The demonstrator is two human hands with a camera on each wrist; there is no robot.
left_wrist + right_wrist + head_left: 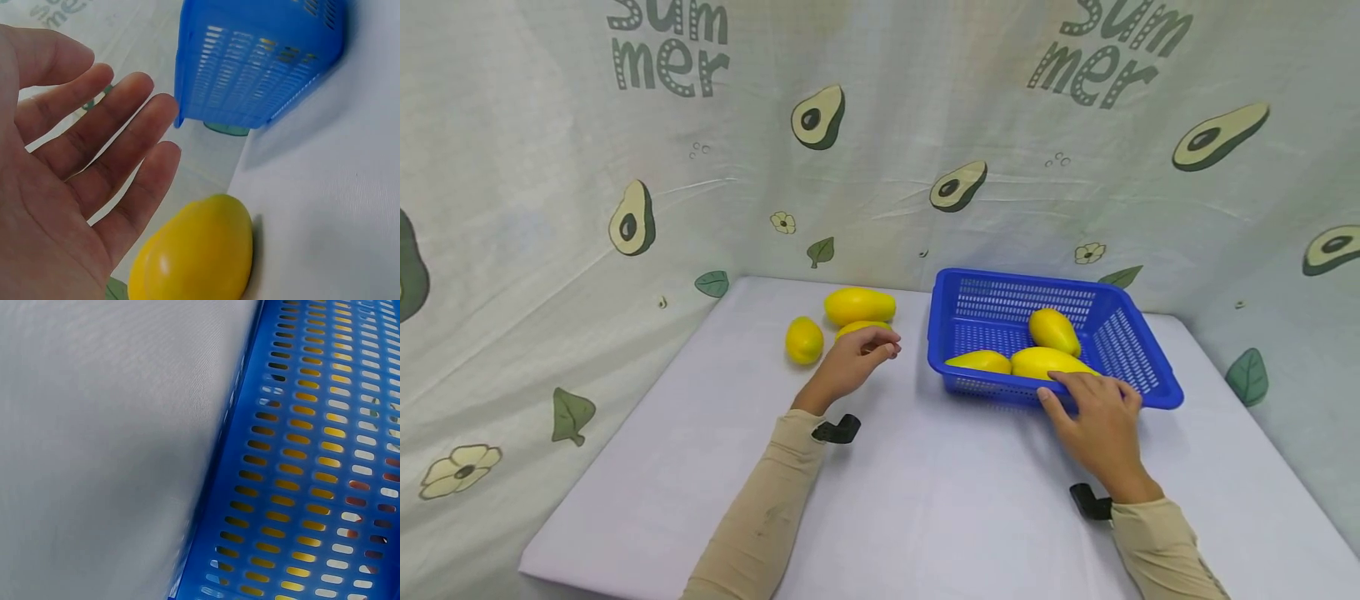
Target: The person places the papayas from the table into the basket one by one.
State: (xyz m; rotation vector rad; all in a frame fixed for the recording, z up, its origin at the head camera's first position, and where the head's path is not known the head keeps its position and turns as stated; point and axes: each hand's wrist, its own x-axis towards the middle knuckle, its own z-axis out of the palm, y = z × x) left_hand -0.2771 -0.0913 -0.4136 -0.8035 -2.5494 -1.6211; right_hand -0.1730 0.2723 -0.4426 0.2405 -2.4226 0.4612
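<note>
My left hand (853, 360) hovers with relaxed fingers above a yellow mango-like fruit (863, 327), holding nothing. Its spread fingers also show in the left wrist view, over a yellow fruit (200, 253). Farther back lies a longer yellow fruit (860, 306), and a rounder one (804, 341) is to the left. At the blue basket (1037, 279), my right hand (1097, 425) reaches over the front rim. Its fingers are beside a large yellow fruit (1048, 362) inside; whether they touch it is unclear. Through the slots of the basket wall (294, 481), yellow fruit and bits of fingers show.
Two other yellow fruits, one at the front left (981, 361) and one toward the back (1054, 332), lie in the basket. A white cloth covers the table (917, 500). Behind it hangs a patterned curtain (880, 167).
</note>
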